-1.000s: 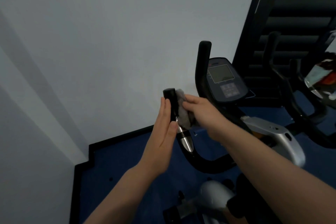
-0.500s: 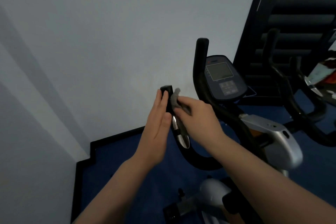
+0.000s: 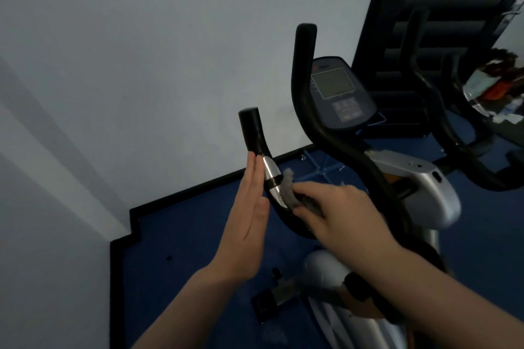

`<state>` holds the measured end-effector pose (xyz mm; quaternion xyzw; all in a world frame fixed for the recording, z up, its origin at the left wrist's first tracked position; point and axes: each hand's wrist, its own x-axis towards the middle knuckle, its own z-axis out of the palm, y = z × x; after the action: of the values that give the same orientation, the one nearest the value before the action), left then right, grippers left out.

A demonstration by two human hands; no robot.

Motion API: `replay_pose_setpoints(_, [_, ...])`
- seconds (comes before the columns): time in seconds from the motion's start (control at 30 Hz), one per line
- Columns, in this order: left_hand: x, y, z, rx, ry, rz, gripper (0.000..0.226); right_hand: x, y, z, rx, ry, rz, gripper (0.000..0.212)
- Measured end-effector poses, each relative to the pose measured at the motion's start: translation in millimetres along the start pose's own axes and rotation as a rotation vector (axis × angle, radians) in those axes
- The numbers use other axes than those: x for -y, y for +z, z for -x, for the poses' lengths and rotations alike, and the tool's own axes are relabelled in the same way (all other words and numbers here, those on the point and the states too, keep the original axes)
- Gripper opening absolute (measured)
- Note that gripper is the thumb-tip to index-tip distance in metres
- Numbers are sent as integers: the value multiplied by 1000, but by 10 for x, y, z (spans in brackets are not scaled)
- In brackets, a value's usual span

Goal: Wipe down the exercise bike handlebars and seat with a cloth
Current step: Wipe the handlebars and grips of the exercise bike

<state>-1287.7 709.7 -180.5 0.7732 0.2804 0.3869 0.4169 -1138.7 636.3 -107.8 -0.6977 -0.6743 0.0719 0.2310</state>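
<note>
Since a second ago the right hand has slid the crumpled grey cloth down from the handlebar's tip, fingers curled around it, onto the silver sensor band. At nine o'clock of it, the left hand, fingers straight and together, braces the black curved left handlebar. Beyond, at one o'clock, stands the grey display console; the seat is out of view.

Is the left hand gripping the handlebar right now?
No, the left hand is flat with straight fingers beside the left handlebar, while the right hand holds the cloth against it.

Left hand flat and straight-fingered, right hand curled.
</note>
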Motion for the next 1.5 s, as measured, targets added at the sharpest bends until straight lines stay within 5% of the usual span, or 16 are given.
replay_pose_setpoints(0.17, [15, -119, 1, 41, -3, -49, 55, -267, -63, 104, 81, -55, -265, 30])
replay_pose_setpoints(0.43, [-67, 102, 62, -64, -35, -13, 56, -285, -80, -24, 148, -211, -143, 19])
replay_pose_setpoints(0.73, [-196, 369, 146, -135, -30, -72, 58, -382, -64, -53, 135, -236, -247, 18])
replay_pose_setpoints(0.87, [-215, 446, 202, -165, -40, -205, 57, -741, -323, -29, 279, -205, -65, 21])
replay_pose_setpoints(1.03, [-327, 710, 136, -277, -79, -168, 59, -863, -359, 7, 198, -218, -9, 22])
replay_pose_setpoints(1.37, [-400, 821, 146, -346, -201, -152, 55, -898, -384, -107, 293, -283, 37, 20])
replay_pose_setpoints(1.5, [-450, 804, 115, -333, -231, -132, 53, -729, -225, -107, 346, -349, -129, 20])
